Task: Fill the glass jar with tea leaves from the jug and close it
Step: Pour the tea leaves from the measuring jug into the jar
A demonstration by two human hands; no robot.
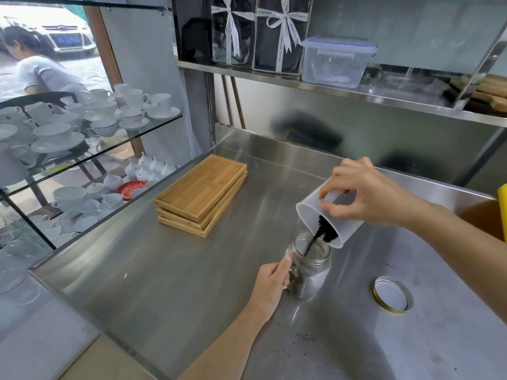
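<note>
A clear glass jar (311,266) stands upright on the steel counter (170,272), with dark tea leaves low inside it. My left hand (271,286) grips the jar's left side. My right hand (362,194) holds a translucent plastic jug (326,215) tipped down to the left above the jar's mouth. Dark tea leaves (322,232) run in a thin stream from the jug's rim into the jar. The jar's round lid (391,294), gold-rimmed, lies flat on the counter to the right of the jar.
A stack of bamboo trays (201,193) lies at the counter's back left. Spilled tea crumbs (303,337) dot the counter near the front. Glass shelves with white cups (82,124) stand at left. A plastic box (336,61) and ribboned packs sit on the upper shelf.
</note>
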